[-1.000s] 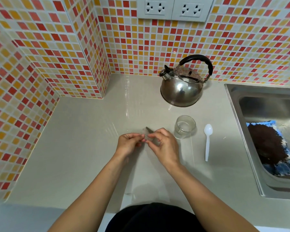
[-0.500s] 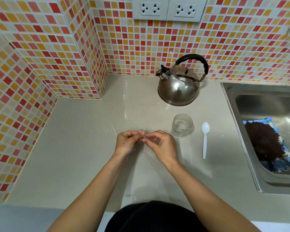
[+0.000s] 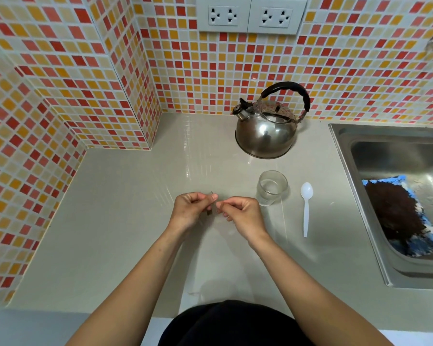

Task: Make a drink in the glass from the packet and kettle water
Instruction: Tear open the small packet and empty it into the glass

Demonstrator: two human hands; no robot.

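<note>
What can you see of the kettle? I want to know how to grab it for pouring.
The kettle is a rounded, polished steel pot that stands upright on the counter near the tiled back wall. A black arched handle stands up over its lid, and a short spout with a dark cap points left. Its shiny body mirrors the room. Nothing touches it except the counter; the glass stands apart in front of it, and both hands are away from it.

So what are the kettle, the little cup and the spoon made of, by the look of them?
Kettle: polished metal, likely stainless steel; its body mirrors the room, and the handle is matte black, perhaps plastic.
Glass: clear glass, or possibly clear plastic; the counter shows through it.
Spoon: white, slightly translucent, thin, so probably disposable plastic.
</note>
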